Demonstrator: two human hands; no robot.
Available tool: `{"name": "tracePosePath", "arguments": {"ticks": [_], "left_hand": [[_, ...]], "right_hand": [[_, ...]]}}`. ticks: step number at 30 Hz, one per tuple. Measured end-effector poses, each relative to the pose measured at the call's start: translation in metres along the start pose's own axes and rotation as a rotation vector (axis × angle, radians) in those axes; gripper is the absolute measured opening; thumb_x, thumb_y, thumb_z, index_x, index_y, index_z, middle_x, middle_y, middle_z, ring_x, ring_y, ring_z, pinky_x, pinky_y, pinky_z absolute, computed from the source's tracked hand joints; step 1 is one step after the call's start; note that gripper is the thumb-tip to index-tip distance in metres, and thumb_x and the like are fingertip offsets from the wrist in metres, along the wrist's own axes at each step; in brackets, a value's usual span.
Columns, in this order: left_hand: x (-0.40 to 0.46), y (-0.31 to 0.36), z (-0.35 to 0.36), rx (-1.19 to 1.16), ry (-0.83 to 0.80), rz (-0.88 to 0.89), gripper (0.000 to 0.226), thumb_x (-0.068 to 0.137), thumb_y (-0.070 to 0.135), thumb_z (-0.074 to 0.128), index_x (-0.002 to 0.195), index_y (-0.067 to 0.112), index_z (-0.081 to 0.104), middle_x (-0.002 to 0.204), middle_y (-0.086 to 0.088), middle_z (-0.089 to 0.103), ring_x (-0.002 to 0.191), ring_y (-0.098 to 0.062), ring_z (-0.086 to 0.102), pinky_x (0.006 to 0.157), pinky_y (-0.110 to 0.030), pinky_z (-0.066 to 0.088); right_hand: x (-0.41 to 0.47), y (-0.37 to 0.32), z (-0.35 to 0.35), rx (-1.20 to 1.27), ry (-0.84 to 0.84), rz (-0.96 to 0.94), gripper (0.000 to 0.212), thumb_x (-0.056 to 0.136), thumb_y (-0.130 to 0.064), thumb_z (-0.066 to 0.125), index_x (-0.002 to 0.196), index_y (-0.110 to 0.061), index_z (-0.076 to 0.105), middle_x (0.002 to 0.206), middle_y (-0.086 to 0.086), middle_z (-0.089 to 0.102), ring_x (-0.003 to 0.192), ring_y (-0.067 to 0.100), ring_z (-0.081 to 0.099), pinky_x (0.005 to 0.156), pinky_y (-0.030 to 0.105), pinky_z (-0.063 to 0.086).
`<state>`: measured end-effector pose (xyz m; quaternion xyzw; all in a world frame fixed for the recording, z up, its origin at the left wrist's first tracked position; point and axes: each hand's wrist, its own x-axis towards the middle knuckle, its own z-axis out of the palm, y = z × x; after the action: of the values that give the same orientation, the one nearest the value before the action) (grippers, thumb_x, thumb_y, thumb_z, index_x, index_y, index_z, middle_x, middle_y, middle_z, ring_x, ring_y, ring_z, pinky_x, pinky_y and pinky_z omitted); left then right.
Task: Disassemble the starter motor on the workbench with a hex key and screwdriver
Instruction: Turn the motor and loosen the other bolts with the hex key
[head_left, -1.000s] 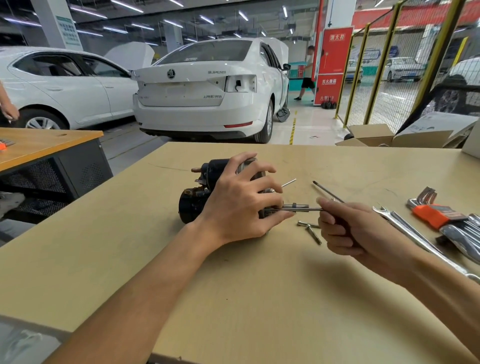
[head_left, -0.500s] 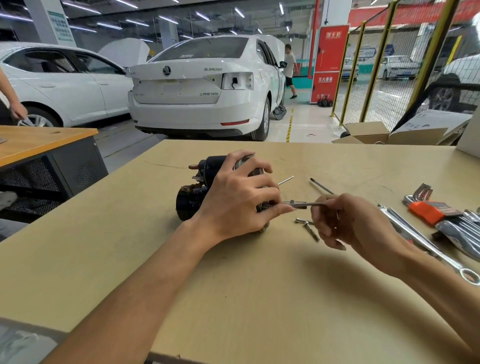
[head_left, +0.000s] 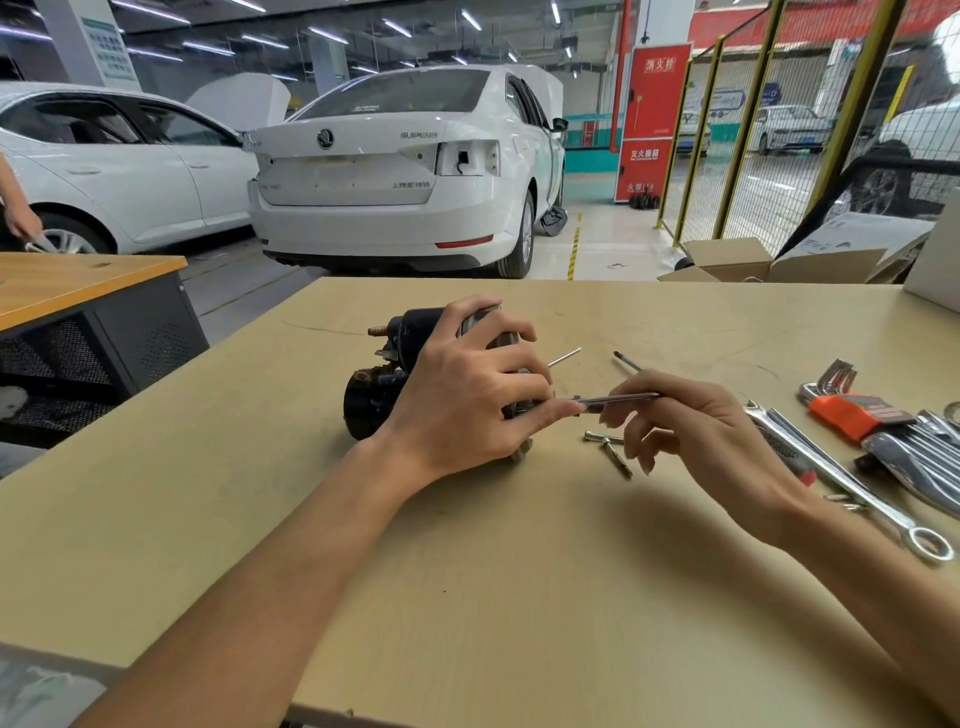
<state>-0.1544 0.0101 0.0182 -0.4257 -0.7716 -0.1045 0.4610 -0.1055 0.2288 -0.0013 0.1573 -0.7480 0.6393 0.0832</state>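
Gripping starter motor (head_left: 387, 395), left hand (head_left: 462, 400) curled over it, right hand (head_left: 691, 431) pinching long bolt (head_left: 618, 399)

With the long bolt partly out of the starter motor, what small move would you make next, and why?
Probably draw the long bolt straight out to the right. The right hand pinches its shaft, most of it is clear of the starter motor, the left hand steadies the housing, and two removed bolts lie alongside.
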Motion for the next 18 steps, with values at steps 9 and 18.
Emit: {"name": "tracePosePath", "arguments": {"ticks": [9, 18], "left_hand": [[0.0, 0.001, -0.001, 0.002, -0.011, -0.009, 0.033, 0.089, 0.045, 0.07, 0.072, 0.018, 0.078, 0.08, 0.01, 0.074, 0.095, -0.022, 0.066, 0.101, -0.049, 0.04], [0.001, 0.002, -0.003, 0.022, -0.01, 0.003, 0.033, 0.088, 0.046, 0.07, 0.071, 0.019, 0.078, 0.081, 0.011, 0.074, 0.097, -0.021, 0.067, 0.102, -0.048, 0.04]], "right_hand": [[-0.002, -0.005, 0.0, 0.242, 0.029, 0.375, 0.049, 0.093, -0.044, 0.045, 0.055, -0.014, 0.052, 0.048, 0.002, 0.035, 0.038, 0.015, 0.031, 0.034, 0.018, 0.024], [-0.007, -0.008, 0.01, 0.078, 0.015, 0.068, 0.033, 0.1, -0.025, 0.051, 0.071, -0.01, 0.058, 0.055, 0.001, 0.047, 0.045, 0.011, 0.039, 0.041, 0.017, 0.03]]}}
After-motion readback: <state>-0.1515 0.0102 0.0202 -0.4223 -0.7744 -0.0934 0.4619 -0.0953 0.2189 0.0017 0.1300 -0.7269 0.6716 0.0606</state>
